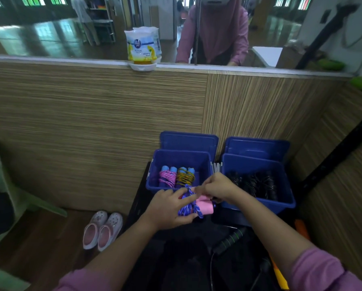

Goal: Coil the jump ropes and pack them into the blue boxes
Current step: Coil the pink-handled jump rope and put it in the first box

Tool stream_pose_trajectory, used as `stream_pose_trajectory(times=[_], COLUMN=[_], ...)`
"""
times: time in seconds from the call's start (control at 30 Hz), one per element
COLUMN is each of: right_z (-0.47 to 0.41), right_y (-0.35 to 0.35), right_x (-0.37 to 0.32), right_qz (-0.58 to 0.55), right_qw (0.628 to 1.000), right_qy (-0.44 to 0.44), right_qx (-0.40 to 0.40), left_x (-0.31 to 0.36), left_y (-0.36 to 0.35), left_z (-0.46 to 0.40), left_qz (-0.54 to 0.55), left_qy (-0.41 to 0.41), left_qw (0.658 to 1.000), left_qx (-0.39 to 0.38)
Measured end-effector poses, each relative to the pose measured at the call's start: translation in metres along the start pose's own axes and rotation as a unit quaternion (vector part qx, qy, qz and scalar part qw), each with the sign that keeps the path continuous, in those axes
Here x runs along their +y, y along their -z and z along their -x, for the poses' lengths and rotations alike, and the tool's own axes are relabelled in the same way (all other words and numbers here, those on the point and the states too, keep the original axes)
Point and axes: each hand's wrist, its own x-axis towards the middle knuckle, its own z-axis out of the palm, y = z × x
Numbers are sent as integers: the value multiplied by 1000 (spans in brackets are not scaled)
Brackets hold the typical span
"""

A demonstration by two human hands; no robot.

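Both hands gripped the blue jump rope (189,204) just before the left blue box (179,172): left hand (169,208) clasped its coil, right hand (216,187) pinched the rope's upper end. Its pink handles (205,206) lay sideways, pointing right.

Pink handles (205,204) half hidden under both hands; black ropes (253,183) blurred
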Motion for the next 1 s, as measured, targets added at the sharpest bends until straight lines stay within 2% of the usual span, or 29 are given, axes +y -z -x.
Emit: stream_pose_trajectory(times=[0.1,0.3,0.43,0.63,0.83,0.93,1.0], right_z=[1,1,0,-2,-3,-3,-2], right_y=[-1,-2,2,1,-6,-9,-9], right_x=[7,9,10,19,16,14,14], right_qz=[-35,-29,18,-70,-38,-41,0], right_qw=[999,999,1000,996,999,998,999], right_qy=[-13,11,7,43,-17,-38,-38], right_qx=[-17,21,-21,-30,25,-9,-1], left_x=[-3,1,3,2,7,8,7], left_y=[-2,-7,-6,-5,-8,-10,-12], left_z=[2,1,-1,-3,-2,-1,-1], left_qz=[-24,-45,-43,-36,-48,-48,-60], left_qy=[-27,-56,-74,-71,-91,-95,-100], left_qw=[999,997,996,997,995,994,993], left_qx=[1,1,9,9,-1,-4,-11])
